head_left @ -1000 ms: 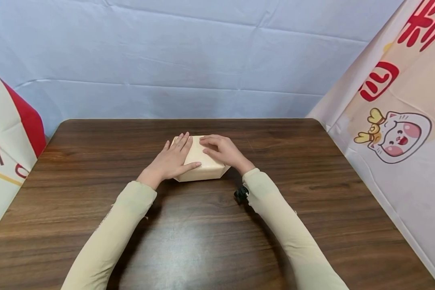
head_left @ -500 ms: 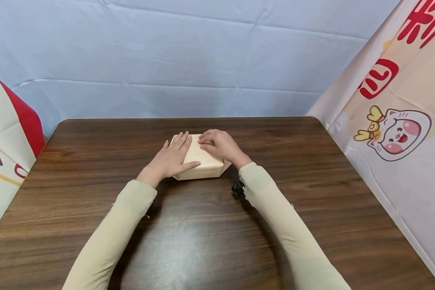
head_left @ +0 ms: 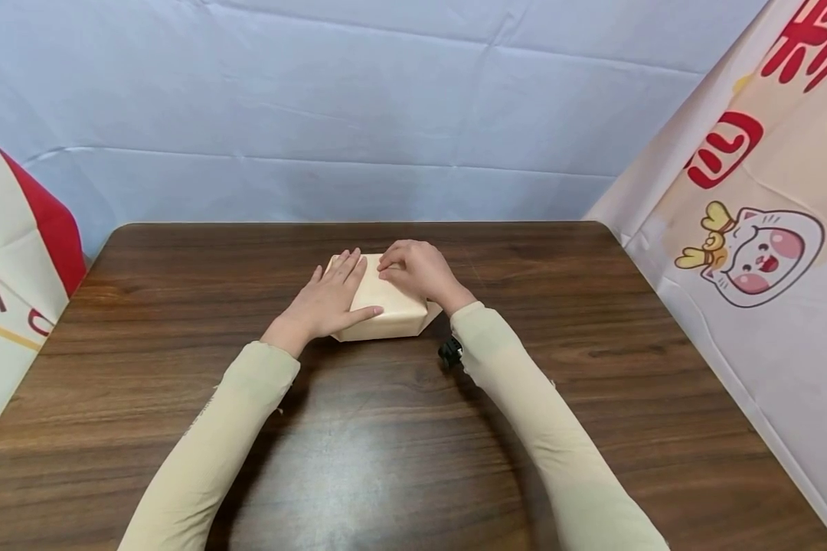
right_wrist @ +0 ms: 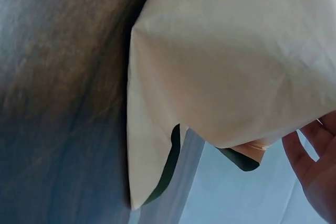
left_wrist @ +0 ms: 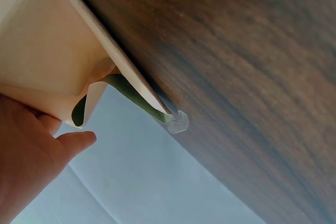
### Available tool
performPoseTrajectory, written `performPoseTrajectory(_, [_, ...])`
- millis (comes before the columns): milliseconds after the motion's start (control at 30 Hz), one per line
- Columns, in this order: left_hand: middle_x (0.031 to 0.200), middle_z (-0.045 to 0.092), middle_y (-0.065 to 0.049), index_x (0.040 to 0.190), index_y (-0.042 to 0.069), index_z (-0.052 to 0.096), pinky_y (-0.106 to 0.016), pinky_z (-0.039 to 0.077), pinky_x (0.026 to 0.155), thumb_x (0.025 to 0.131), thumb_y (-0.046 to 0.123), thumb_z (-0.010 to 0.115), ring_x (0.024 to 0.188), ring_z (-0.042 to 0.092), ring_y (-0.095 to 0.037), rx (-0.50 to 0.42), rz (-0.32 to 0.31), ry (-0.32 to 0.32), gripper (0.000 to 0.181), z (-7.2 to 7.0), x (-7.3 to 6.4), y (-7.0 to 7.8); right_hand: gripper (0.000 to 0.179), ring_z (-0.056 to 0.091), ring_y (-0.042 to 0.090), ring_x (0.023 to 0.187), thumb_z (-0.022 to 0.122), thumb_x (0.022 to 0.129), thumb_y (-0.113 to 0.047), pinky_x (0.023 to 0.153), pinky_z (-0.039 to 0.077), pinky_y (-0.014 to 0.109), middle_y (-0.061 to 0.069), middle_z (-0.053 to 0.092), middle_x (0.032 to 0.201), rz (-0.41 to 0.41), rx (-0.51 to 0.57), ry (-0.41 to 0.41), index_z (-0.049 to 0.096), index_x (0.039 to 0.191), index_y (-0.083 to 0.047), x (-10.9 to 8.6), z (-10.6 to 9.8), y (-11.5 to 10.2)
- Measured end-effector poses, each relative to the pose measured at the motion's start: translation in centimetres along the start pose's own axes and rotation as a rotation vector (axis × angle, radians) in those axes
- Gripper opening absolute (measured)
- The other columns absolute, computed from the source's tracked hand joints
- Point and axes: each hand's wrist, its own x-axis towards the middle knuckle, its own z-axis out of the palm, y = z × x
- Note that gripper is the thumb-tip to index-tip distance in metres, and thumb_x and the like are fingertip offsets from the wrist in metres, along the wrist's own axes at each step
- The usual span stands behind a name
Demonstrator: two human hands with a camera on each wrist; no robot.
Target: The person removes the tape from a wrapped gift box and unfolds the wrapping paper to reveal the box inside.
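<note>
A box-shaped package (head_left: 390, 306) wrapped in cream paper lies on the brown table. My left hand (head_left: 325, 302) rests flat on its left side, fingers spread and thumb stretched over the top. Over the right part of the top, my right hand (head_left: 423, 272) bends its fingers, with the fingertips close together at the paper; what lies between them cannot be told. Loose end flaps show a dark green inner side (left_wrist: 134, 97) in the left wrist view. A small clear piece like tape (left_wrist: 179, 123) sticks out from one flap tip. A pointed flap (right_wrist: 149, 153) hangs at the other end.
The wood-grain table (head_left: 358, 451) has its far edge just beyond the package, with a pale blue cloth (head_left: 317, 115) behind. A printed cloth (head_left: 758, 229) hangs on the right. A black wrist device (head_left: 449, 352) sits under the right sleeve (head_left: 524, 398).
My right hand has shifted slightly away from me, and its fingers have bent more, drawing the fingertips together. The left hand and the package have stayed in place.
</note>
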Motion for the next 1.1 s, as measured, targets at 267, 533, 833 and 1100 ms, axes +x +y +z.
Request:
performPoseTrajectory(267, [0.157, -0.001, -0.015, 0.151, 0.002, 0.004, -0.046, 0.009, 0.114, 0.093, 0.063, 0.036, 0.143, -0.005, -0.027, 0.011, 0.030, 0.014, 0.090, -0.07, 0.04, -0.14, 0.014, 0.063, 0.016, 0.092, 0.070, 0.087, -0.022, 0.083, 0.049, 0.033, 0.000, 0.069, 0.099, 0.005, -0.076, -0.019, 0.077, 0.094, -0.013, 0.46, -0.26, -0.56])
performPoseTrajectory(533, [0.157, -0.001, -0.017, 0.150, 0.000, 0.005, -0.042, 0.008, 0.115, 0.094, 0.062, 0.037, 0.144, -0.004, -0.028, 0.019, 0.045, 0.019, 0.090, 0.17, -0.05, -0.29, 0.014, 0.064, 0.016, 0.091, 0.070, 0.087, -0.024, 0.080, 0.050, 0.034, -0.002, 0.070, 0.099, 0.035, -0.106, -0.006, 0.077, 0.095, -0.015, 0.40, 0.14, -0.67])
performPoseTrajectory(833, [0.157, 0.000, -0.017, 0.150, -0.001, 0.006, -0.043, 0.009, 0.114, 0.093, 0.062, 0.037, 0.144, -0.004, -0.027, 0.015, 0.053, 0.038, 0.090, 0.48, 0.05, -0.26, 0.013, 0.064, 0.015, 0.089, 0.070, 0.086, -0.023, 0.078, 0.049, 0.033, -0.003, 0.070, 0.097, 0.041, -0.052, -0.013, 0.077, 0.096, -0.016, 0.37, -0.14, 0.01])
performPoseTrajectory(1100, [0.157, 0.000, -0.017, 0.150, -0.001, 0.006, -0.043, 0.009, 0.114, 0.093, 0.062, 0.037, 0.144, -0.004, -0.027, 0.020, 0.051, 0.040, 0.090, 0.33, 0.04, -0.25, 0.018, 0.064, 0.014, 0.087, 0.070, 0.086, -0.028, 0.075, 0.050, 0.034, -0.004, 0.070, 0.097, 0.047, -0.106, -0.067, 0.077, 0.098, -0.018, 0.60, -0.68, -0.43])
